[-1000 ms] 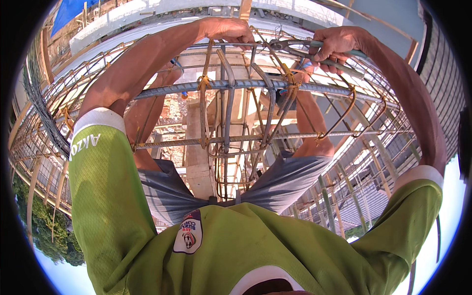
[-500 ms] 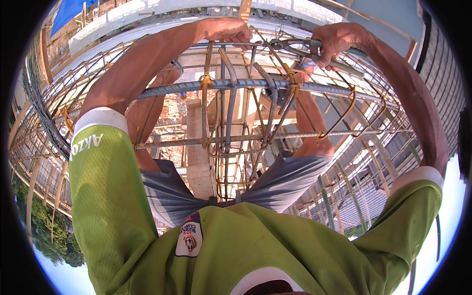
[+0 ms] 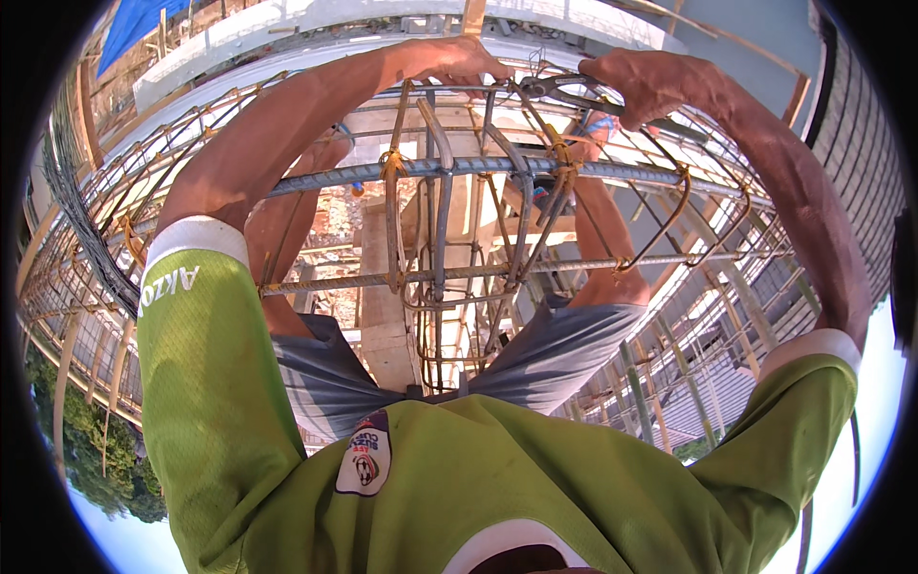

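Observation:
My right hand (image 3: 645, 84) is wrapped round the handles of a pair of pincers (image 3: 552, 88). The jaws of the tool point left, at thin wire (image 3: 538, 67) on the far side of a rebar cage. My left hand (image 3: 467, 63) is just left of the jaws at the far top bar, index finger reaching toward them and the other fingers curled. Whatever it holds is hidden. Nearer me, a thick ribbed steel bar (image 3: 382, 170) crosses the cage, with bent stirrups (image 3: 442, 143) and rusty wire ties (image 3: 393, 165) on it.
A bundle of tie wire (image 3: 81, 220) hangs over the cage at left. Below are a wooden plank (image 3: 382, 316) and my bare legs (image 3: 602, 220) among the bars. A grey wall (image 3: 746, 38) and a tiled surface (image 3: 856, 124) rise at right. A blue sheet (image 3: 134, 29) lies far left.
My left hand has shifted slightly right, its index finger now extended toward the pincer jaws. My right hand has moved a little left along the handles, which look closer together.

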The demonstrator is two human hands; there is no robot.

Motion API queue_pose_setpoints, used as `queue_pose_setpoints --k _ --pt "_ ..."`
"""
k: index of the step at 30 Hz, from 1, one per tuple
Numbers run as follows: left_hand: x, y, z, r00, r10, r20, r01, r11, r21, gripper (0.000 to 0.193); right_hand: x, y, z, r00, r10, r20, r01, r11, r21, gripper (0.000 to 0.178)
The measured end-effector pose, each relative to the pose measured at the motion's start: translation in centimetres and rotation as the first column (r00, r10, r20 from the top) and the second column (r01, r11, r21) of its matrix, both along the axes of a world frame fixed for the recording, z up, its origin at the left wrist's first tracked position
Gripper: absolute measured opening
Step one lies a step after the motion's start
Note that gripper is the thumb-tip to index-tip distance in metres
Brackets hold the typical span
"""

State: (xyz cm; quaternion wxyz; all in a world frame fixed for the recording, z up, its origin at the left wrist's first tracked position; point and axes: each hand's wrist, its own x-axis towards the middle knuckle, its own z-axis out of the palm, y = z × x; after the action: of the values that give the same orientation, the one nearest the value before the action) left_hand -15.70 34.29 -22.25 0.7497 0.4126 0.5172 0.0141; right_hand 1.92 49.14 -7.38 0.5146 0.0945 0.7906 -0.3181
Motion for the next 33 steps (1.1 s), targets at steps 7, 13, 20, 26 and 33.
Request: queue_pose_setpoints --k 7,13,20,26,33 --pt "0.3 -1.1 -4.9 0.979 0.095 0.181 -0.112 0.99 0.085 0.06 0.6 -0.3 0.0 1.0 -0.016 -0.019 0.017 0.999 0.044 0.05" --pt "0.1 -1.6 -3.8 0.961 0.097 0.261 -0.156 0.963 0.218 0.051 2.3 -0.5 -0.2 0.979 -0.028 -0.201 0.036 0.999 0.037 0.052" --pt "0.2 -2.2 -3.1 0.959 0.123 0.256 -0.209 0.916 0.342 0.048 3.0 -1.0 0.1 0.975 -0.134 -0.177 0.142 0.989 0.037 0.043" --pt "-0.2 -1.5 -2.8 0.97 0.099 0.224 -0.152 0.96 0.234 0.039 0.7 0.2 0.5 0.942 -0.276 0.191 0.281 0.96 0.003 0.029" --pt "-0.7 -1.7 -3.9 0.961 0.136 0.242 -0.187 0.961 0.203 0.046 0.7 -1.0 0.5 0.982 -0.185 0.039 0.184 0.983 0.027 0.046"
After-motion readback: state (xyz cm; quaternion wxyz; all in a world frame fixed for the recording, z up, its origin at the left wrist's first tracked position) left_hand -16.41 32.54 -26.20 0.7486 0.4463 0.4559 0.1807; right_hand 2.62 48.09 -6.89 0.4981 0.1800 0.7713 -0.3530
